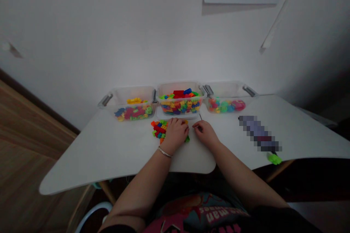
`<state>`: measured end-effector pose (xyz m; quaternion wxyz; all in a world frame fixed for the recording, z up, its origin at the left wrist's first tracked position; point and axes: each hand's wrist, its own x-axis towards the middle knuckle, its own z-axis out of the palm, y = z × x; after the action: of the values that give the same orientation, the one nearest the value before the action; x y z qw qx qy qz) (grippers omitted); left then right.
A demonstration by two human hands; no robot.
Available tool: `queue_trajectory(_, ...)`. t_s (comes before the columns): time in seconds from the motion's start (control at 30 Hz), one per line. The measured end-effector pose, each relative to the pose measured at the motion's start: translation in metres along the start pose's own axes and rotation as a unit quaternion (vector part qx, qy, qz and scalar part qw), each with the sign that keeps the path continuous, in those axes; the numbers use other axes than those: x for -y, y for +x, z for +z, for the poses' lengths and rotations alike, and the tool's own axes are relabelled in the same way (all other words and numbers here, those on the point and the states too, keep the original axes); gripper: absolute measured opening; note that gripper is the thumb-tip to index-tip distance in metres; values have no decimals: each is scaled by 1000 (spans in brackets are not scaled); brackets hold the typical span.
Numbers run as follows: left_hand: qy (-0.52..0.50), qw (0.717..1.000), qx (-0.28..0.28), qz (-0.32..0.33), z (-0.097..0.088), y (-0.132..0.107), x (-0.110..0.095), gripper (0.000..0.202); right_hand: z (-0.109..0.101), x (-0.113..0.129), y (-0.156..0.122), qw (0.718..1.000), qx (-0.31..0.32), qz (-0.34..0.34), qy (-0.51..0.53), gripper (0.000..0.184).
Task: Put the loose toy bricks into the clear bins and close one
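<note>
A small pile of colourful plastic building blocks lies on the white table in front of me. My left hand, with a bracelet at its wrist, rests palm down over the right part of this pile. Its fingers lie spread across the blocks and cover several of them; a green piece shows beside it. Just right of the pile is my right hand, low over the table and apart from the left. Its fingers are curled in with thumb and forefinger close together, and whatever they hold is hidden.
Three clear bins stand along the wall: the left bin and middle bin with blocks, the right bin with rounded coloured pieces. A blurred-out object with a green attachment lies right on the table.
</note>
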<state>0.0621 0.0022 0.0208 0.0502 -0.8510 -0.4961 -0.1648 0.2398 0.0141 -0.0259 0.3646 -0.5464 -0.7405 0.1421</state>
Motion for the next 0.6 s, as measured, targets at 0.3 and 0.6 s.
queue_trajectory(0.3, -65, 997, 12, 47, 1, 2, 1, 20, 1, 0, -1, 1000, -11, 15, 12, 18)
queue_trajectory(0.6, -55, 997, 10, -55, 5, 0, -4, 29, 2, 0, -1, 999, -11, 20, 22, 18)
